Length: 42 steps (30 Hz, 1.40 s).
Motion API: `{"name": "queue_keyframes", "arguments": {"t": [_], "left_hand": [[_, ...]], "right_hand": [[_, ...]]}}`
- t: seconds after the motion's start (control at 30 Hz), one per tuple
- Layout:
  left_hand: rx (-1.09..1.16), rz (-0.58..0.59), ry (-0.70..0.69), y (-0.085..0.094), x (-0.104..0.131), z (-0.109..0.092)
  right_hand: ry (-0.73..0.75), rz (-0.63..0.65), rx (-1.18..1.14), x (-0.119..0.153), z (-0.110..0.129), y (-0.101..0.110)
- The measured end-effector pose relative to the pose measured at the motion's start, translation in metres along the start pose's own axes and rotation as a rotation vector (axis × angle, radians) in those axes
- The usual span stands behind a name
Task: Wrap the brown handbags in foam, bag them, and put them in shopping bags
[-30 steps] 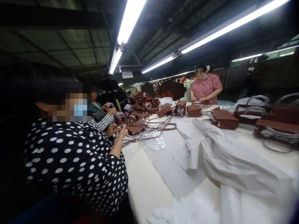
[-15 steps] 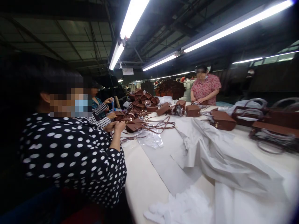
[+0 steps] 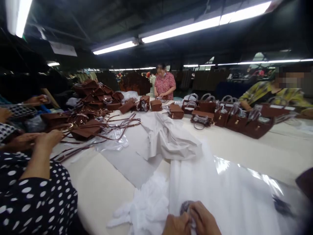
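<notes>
Low in the head view, my left hand (image 3: 176,224) is closed, its fingers pinched together against my right hand. My right hand (image 3: 204,219) is closed too, and both touch a small wad of clear plastic wrap (image 3: 193,222) with a dark part (image 3: 186,206) showing above the fingers. What lies inside the wrap is too blurred to tell. Beneath and beside the hands spreads white translucent sheeting (image 3: 220,192). Just left of my left hand sits a heap of white gloves (image 3: 148,202).
Crumpled grey sheet (image 3: 168,137) lies mid-table. Brown bags and straps are piled on the left (image 3: 97,94); wrapped handbags (image 3: 239,122) stand on the right. A person in polka dots (image 3: 34,192) works close at left; others are across (image 3: 165,83) and at right (image 3: 259,93).
The view has swung right and down. Both my hands and the wrap between them are now visible, along with the row of handbags and a person at right. The polka-dot person sits further left in frame.
</notes>
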<state>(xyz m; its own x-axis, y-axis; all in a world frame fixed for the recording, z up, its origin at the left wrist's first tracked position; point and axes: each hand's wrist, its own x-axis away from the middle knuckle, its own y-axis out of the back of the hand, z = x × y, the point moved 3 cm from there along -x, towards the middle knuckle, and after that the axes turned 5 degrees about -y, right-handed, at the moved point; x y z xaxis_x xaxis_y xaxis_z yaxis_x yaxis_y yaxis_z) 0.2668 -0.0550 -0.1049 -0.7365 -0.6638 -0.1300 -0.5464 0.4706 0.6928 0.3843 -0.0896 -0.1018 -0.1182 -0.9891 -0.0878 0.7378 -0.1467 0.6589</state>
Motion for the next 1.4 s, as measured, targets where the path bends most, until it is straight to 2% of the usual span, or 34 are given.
{"name": "queue_keyframes", "arguments": {"t": [0.1, 0.23, 0.47, 0.63, 0.7, 0.93, 1.03, 1.13, 1.23, 1.4], "left_hand": [[0.052, 0.085, 0.032, -0.017, 0.013, 0.013], [0.127, 0.135, 0.037, -0.028, 0.017, 0.021], [0.156, 0.143, -0.028, -0.02, 0.013, 0.017], [0.11, 0.188, -0.104, -0.017, 0.015, 0.014], [0.081, 0.203, -0.125, -0.017, 0.015, 0.015], [0.018, 0.215, -0.149, -0.023, 0.016, 0.019], [0.004, 0.218, -0.161, -0.022, 0.016, 0.018], [-0.02, 0.206, -0.167, -0.018, 0.015, 0.016], [-0.037, 0.186, -0.183, -0.015, 0.012, 0.014], [-0.004, 0.17, -0.287, -0.017, 0.009, 0.011]], "right_hand": [[-0.032, 0.141, -0.004, -0.002, -0.002, 0.013], [-0.112, 0.221, -0.01, -0.009, -0.009, 0.019], [-0.118, 0.132, 0.01, -0.013, 0.002, 0.014], [-0.172, -0.002, -0.063, -0.023, -0.003, 0.011], [-0.208, -0.003, -0.11, -0.022, -0.006, 0.013], [-0.248, 0.297, -0.272, -0.008, -0.007, 0.029], [-0.21, 0.366, -0.268, -0.008, -0.004, 0.03], [-0.157, 0.346, -0.245, -0.01, 0.001, 0.025], [-0.135, 0.269, -0.239, -0.014, 0.002, 0.019], [-0.269, 0.159, -0.323, -0.016, -0.008, 0.014]]}}
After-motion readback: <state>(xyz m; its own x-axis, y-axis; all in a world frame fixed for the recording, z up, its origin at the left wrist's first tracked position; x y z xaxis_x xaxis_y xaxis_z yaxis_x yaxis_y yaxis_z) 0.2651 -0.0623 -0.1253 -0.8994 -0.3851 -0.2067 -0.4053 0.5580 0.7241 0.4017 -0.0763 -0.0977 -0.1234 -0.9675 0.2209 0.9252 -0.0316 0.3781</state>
